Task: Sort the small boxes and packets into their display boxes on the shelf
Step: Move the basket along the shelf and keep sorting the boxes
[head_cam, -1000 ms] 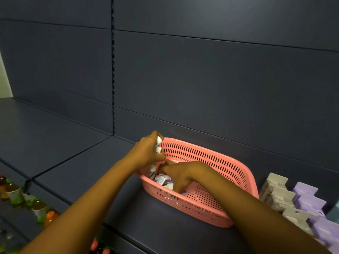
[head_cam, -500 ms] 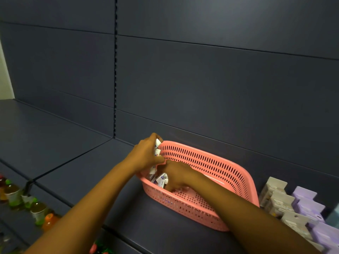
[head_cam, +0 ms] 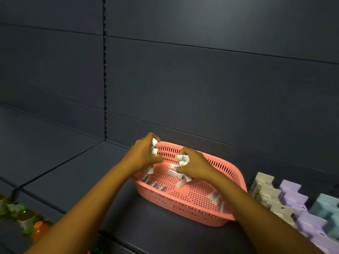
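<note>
Since a second ago the right hand [head_cam: 197, 166] has come up out of the bottom of the pink basket [head_cam: 236, 176] and now holds a bunch of small white packets [head_cam: 182, 158] above the basket floor, fingers curled around them; the left hand [head_cam: 143, 155] has stayed at the basket's far left corner, its fingers wrapped around its own bunch of white packets [head_cam: 154, 146] that poke out past the knuckles. More loose packets [head_cam: 174, 173] lie scattered on the basket floor below and between the two hands, and a few more rest near the basket's front right wall, partly hidden by the right forearm. The basket sits on a dark shelf [head_cam: 77, 173]. To the right of the basket stand rows of grey, lilac and pale blue cartons [head_cam: 291, 197]; whether these are the display boxes meant for the packets cannot be told. Below and to the left of the basket, on a lower level, are small cups with green and orange lids [head_cam: 27, 219]. The likely risk is that both hands are full at once: the packets are small and smooth-looking, several stick out loosely from each grip, and one could slip free as the hands lift away from the basket, dropping back in or off the shelf's front edge. With no free hand, sorting the kinds apart would also be awkward and could lead to mixing.
</note>
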`<state>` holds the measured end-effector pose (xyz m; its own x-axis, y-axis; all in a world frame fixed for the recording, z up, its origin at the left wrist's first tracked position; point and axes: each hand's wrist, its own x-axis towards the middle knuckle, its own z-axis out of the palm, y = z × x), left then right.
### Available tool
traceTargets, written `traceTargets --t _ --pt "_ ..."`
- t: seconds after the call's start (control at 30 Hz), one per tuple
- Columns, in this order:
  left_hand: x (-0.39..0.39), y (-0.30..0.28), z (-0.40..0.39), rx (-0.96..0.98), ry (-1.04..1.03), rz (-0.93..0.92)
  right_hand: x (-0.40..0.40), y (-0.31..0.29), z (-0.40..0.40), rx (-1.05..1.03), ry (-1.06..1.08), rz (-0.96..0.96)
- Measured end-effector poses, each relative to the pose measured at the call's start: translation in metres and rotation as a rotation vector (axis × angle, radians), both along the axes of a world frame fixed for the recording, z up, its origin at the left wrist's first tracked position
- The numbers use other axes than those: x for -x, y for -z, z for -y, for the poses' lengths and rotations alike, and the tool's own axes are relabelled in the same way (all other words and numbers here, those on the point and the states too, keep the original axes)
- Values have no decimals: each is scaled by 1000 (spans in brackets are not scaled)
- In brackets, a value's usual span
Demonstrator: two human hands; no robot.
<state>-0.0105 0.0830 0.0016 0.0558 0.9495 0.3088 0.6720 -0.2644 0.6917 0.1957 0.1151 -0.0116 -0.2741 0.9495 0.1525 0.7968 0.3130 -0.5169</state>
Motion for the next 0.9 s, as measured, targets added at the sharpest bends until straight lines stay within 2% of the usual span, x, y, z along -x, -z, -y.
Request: traceTargets --t 0.23,0.57,0.9 --pt "-45 -6 3 4 101 -10 -61 -23 31 -75 131 -190" --pt "-153 -33 40 -67 226 -3 -158 -49 118 -176 251 -230" --pt "-281 -58 142 -119 420 -4 -281 -65 253 -237 402 -241"
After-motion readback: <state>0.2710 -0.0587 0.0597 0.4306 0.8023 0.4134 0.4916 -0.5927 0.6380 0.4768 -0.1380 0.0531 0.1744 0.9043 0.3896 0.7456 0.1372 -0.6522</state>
